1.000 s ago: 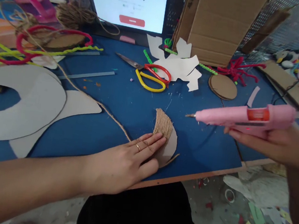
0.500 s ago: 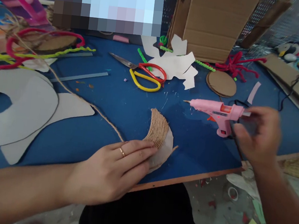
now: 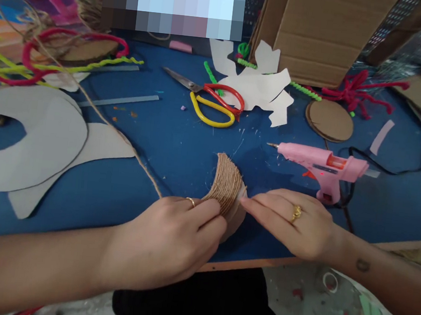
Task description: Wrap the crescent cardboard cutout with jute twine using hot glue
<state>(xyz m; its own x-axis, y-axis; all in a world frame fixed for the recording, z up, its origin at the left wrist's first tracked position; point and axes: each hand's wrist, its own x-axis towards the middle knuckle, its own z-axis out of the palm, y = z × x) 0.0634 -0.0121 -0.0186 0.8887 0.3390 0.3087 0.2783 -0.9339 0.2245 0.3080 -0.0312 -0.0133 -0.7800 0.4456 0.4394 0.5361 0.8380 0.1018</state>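
A curved grey card piece [image 3: 236, 223], partly covered by rows of brown twine [image 3: 225, 180], lies near the table's front edge. My left hand [image 3: 175, 239] is closed on its lower left side, fingers curled over the twine. From under that hand a loose strand of twine [image 3: 122, 138] runs up to the left. My right hand [image 3: 290, 221] has its fingers together, their tips pinching at the right edge of the card piece. Behind my right hand the pink glue gun [image 3: 318, 164] rests on the table, nozzle pointing left.
Scissors [image 3: 216, 103] with red and yellow handles lie behind the card piece. White paper cutouts [image 3: 255, 87], cardboard discs [image 3: 329, 121] and a cardboard box [image 3: 324, 36] stand farther back. Large grey card shapes [image 3: 53, 146] cover the left. A black cord [image 3: 393, 171] trails right.
My right hand has left the glue gun and moved left to the card piece's edge. My left fingers have curled more over the twine. The camera view has shifted slightly.
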